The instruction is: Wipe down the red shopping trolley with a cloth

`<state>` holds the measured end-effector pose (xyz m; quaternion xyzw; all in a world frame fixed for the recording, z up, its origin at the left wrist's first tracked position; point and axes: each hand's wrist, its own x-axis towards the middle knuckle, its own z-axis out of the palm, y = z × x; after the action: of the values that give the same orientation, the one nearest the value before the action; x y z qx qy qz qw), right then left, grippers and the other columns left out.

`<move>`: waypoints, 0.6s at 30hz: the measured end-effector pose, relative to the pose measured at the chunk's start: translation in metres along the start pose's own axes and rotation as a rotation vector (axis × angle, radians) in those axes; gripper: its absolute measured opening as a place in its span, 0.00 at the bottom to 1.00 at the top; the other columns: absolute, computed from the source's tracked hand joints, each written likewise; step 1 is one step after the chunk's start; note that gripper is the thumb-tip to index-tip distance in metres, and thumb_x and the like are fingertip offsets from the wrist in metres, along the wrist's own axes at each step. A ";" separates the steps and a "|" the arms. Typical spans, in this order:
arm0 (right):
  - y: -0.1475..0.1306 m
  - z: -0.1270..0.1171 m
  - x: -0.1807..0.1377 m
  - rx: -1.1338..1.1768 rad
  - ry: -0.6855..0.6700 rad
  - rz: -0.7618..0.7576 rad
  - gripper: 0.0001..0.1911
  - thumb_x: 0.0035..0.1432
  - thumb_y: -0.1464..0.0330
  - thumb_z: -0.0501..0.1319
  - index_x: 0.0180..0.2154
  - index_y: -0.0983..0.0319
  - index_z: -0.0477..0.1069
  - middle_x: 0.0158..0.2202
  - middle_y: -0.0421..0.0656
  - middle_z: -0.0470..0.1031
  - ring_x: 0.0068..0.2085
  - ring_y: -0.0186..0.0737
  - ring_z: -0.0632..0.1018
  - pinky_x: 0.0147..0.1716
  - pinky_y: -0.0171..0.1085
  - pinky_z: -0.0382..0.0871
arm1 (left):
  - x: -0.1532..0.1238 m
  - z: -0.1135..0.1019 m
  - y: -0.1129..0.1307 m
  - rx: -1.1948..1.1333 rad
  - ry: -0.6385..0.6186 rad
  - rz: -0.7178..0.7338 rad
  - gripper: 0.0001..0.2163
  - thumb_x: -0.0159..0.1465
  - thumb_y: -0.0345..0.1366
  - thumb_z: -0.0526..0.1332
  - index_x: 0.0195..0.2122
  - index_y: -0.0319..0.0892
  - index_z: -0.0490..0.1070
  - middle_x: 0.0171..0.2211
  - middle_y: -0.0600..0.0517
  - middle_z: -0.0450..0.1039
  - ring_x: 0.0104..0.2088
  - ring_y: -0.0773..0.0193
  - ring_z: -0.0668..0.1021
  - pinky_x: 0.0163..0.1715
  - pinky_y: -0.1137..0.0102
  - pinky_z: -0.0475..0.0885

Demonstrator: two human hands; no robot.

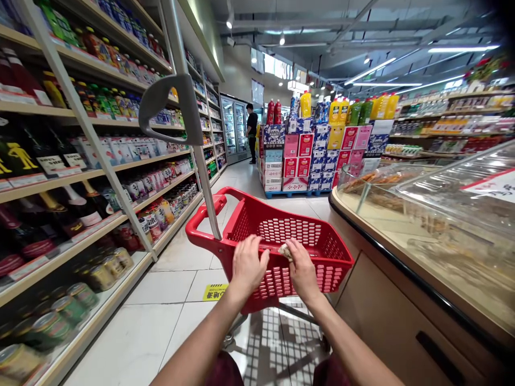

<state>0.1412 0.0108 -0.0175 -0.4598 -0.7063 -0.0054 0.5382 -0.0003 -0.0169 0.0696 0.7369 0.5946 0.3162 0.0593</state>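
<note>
In front of me stands a red plastic shopping basket (338, 256) on a wheeled frame, with slotted walls and a grey handle (193, 110) on a metal pole at its left end. My left hand (248, 265) is hooked over the basket's near rim, fingers on the inner side and thumb apart on the right. To its right, my right hand (301, 265) is closed on a small crumpled pale cloth (285, 251) at the same rim. The fingertips are partly hidden. The visible basket interior shows no goods.
Shelves of bottles and cans (104, 123) line the left. A glass-edged counter (386, 214) stands close on the right. Stacked drink cartons (298, 155) stand ahead. A person in dark clothes (251, 131) is by the fridges. A yellow floor sticker (214, 292) lies on the tiles.
</note>
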 end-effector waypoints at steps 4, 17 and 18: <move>0.031 0.008 -0.002 -0.232 -0.103 -0.103 0.25 0.54 0.80 0.45 0.50 0.60 0.65 0.53 0.47 0.65 0.56 0.41 0.63 0.53 0.47 0.61 | 0.009 0.014 -0.022 0.442 0.022 0.179 0.20 0.56 0.32 0.54 0.50 0.37 0.64 0.51 0.43 0.66 0.56 0.52 0.62 0.58 0.52 0.45; 0.041 0.000 0.008 -0.367 -0.206 -0.063 0.25 0.52 0.73 0.54 0.54 0.61 0.60 0.51 0.50 0.68 0.50 0.45 0.69 0.47 0.45 0.64 | 0.007 0.030 -0.033 0.488 0.024 0.240 0.22 0.53 0.31 0.54 0.50 0.37 0.64 0.51 0.46 0.67 0.55 0.54 0.63 0.59 0.54 0.44; 0.039 0.004 0.010 -0.372 -0.219 -0.087 0.23 0.53 0.71 0.54 0.53 0.61 0.61 0.51 0.50 0.67 0.50 0.45 0.68 0.47 0.45 0.64 | 0.007 0.030 -0.034 0.494 0.025 0.247 0.22 0.53 0.31 0.53 0.50 0.37 0.64 0.51 0.46 0.67 0.55 0.55 0.63 0.59 0.54 0.44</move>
<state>0.1638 0.0421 -0.0310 -0.5179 -0.7667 -0.1088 0.3634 -0.0126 0.0076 0.0329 0.7921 0.5599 0.1755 -0.1685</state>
